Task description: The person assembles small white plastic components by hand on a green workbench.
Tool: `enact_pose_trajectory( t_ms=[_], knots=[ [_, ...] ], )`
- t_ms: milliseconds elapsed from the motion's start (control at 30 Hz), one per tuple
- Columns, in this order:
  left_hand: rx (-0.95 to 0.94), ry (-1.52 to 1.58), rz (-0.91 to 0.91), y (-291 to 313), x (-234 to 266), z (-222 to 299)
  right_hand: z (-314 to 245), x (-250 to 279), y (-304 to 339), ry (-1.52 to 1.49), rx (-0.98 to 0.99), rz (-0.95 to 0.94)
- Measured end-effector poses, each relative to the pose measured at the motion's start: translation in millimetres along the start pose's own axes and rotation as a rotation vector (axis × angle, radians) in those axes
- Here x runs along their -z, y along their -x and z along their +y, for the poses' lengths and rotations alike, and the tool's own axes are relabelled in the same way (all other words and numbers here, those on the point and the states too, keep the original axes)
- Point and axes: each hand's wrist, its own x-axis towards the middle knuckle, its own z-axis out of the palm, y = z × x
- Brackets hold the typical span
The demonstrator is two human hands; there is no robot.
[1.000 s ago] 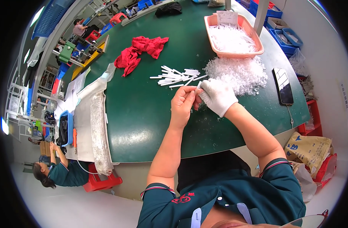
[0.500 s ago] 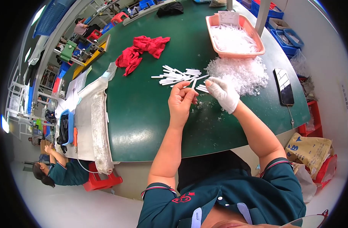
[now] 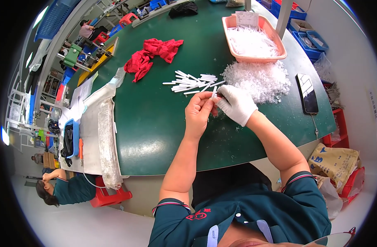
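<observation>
Over the green table my bare left hand [image 3: 200,112] pinches a short white plastic stick [image 3: 214,91] that points up and away from me. My right hand [image 3: 239,105], in a white glove, is closed with its fingertips against the same stick; its grip there is partly hidden. Just beyond my hands lies a loose pile of similar white sticks [image 3: 190,81]. A heap of small clear plastic bits [image 3: 260,80] spreads to the right of that pile. Behind the heap stands a pink basket [image 3: 260,59] filled with long whitish pieces and a paper label.
A black phone [image 3: 307,94] with a cord lies at the table's right. Red cloth [image 3: 151,55] is bunched at the far left. A blue tray [image 3: 76,138] sits on the neighbouring bench, where a co-worker [image 3: 71,187] is seated. Blue bins [image 3: 307,43] stand at the back right.
My gloved hand has moved left and met my left hand at the stick. The co-worker on the left has raised an arm toward the head.
</observation>
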Motion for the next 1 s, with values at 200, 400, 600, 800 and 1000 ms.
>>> enact_pose_trajectory(
  t_ms=[200,400,600,800,1000],
  knots=[
    [-0.012,-0.056,0.002,1,1,-3,0,-1,1,0.064,0.008,-0.05],
    [-0.06,-0.159,0.0,1,2,-5,-1,-1,2,0.166,0.063,0.011],
    [-0.125,-0.264,-0.037,1,2,-7,-1,7,-1,-0.011,-0.08,-0.157],
    [-0.195,-0.318,0.115,2,0,-11,9,0,2,-0.322,-0.118,-0.132],
    [-0.243,-0.464,0.179,2,3,-12,22,16,1,-0.755,-0.331,-0.001]
  ],
)
